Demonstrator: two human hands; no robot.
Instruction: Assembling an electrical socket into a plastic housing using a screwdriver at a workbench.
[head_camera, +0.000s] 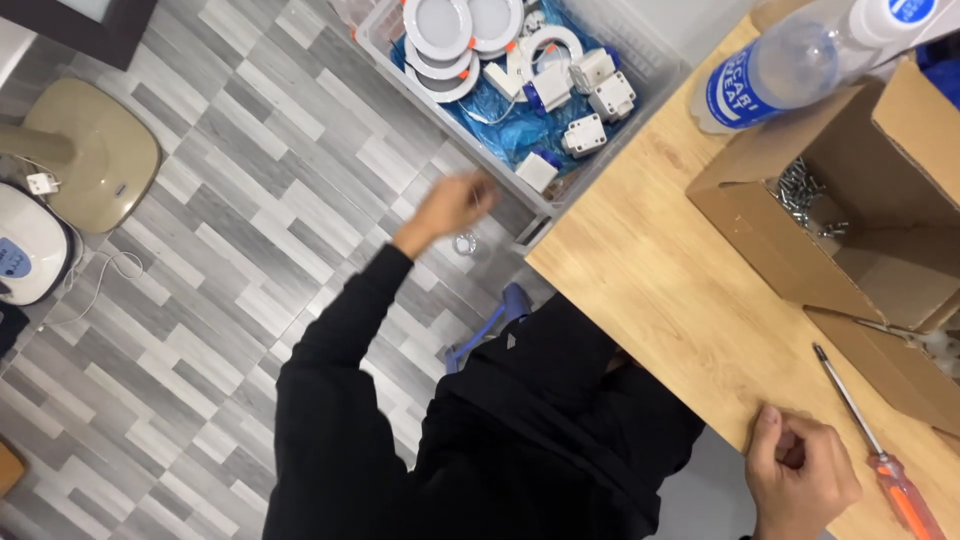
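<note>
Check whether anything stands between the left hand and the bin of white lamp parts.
Nothing visible does. The left hand hangs over bare floor beside the near wall of the bin; only that wall separates it from the parts.

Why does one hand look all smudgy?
Head view: the left hand by the bin is smeared by motion blur; the right hand on the table, the screwdriver and the box are sharp, evenly lit.

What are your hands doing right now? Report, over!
Left hand out over the floor beside the clear bin of white lamp parts, blurred, grip unclear. Right hand curled on table edge near orange screwdriver. Nothing in the way.
</note>
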